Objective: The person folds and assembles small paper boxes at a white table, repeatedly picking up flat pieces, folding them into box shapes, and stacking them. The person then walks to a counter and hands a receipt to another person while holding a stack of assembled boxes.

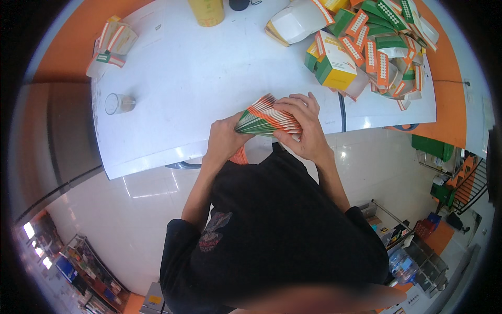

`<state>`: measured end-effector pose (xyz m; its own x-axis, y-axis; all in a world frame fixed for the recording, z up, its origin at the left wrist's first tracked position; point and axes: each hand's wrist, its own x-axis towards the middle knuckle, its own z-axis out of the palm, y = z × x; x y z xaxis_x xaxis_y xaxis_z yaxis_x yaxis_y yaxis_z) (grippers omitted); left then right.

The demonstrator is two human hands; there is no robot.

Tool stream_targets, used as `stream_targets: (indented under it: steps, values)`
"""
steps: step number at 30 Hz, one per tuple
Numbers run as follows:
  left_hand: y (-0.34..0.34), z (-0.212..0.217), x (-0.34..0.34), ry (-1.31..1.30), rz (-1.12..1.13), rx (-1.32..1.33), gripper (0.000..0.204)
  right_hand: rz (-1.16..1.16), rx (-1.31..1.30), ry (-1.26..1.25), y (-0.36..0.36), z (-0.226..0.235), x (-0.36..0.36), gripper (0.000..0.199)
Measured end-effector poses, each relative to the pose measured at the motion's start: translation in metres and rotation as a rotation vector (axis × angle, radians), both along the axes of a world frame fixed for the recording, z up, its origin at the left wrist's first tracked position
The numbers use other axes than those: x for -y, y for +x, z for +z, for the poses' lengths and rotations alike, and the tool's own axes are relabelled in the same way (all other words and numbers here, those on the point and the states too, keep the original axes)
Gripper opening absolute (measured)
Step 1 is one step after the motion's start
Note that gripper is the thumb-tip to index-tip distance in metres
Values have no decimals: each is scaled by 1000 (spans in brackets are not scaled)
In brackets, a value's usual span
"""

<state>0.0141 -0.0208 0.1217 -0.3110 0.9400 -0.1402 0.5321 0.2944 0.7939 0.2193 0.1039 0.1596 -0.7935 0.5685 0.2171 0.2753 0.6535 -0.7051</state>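
Close to my body, above the table's near edge, a fanned stack of orange, white and green paper cartons (265,119) is held between both hands. My left hand (224,137) grips its left end, where the green edges draw together. My right hand (307,125) is around the right side, thumb below and fingers over the top. More orange edges show beneath the stack by my left wrist. What is printed on the flat faces is mostly hidden by the layering.
On the white table (183,78) stand a clear glass (119,103) and a yellow tub (207,11). A small carton bunch (111,44) sits at the far left. A large heap of cartons (384,49) and a yellow-green box (332,63) cover the right side.
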Motion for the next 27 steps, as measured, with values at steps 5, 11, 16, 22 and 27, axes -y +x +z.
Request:
stream_targets:
  steps: [5,11,16,22,27]
  values:
    - [0,1,0,2,-16,-8,44,7,38,-20,2,1,0,62]
    - [1,3,-2,-12,-31,-24,44,43,152,7,5,5,-3,72]
    - [1,3,-3,2,-43,-47,45,47,140,-6,2,4,-2,69]
    - [-1,4,-1,-20,-38,-42,45,72,118,-36,-2,6,-4,68]
    - [-1,4,-2,-6,-46,-47,44,62,137,-94,-1,11,-4,71]
